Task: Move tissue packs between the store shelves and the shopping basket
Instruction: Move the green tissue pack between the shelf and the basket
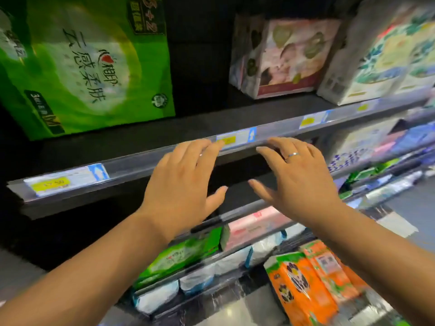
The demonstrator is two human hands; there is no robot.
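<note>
Both my hands reach out side by side in front of the shelf rail [141, 161], fingers straight and spread, holding nothing. My left hand [181, 184] has its fingertips at the rail by a price label. My right hand [299, 177], with a ring on one finger, hovers just right of it. A large green tissue pack [89, 62] stands on the upper shelf at the left. A pink-and-white tissue pack [287, 57] stands on that same shelf at the right, with a dark gap between the two. Orange tissue packs [306, 283] lie low at the right.
A white floral pack [386, 55] stands at the far right of the upper shelf. Lower shelves hold green [179, 257], pink [256, 222] and white-blue [195, 278] packs. The shelf bay behind my hands is dark. Grey floor [412, 208] shows at the right.
</note>
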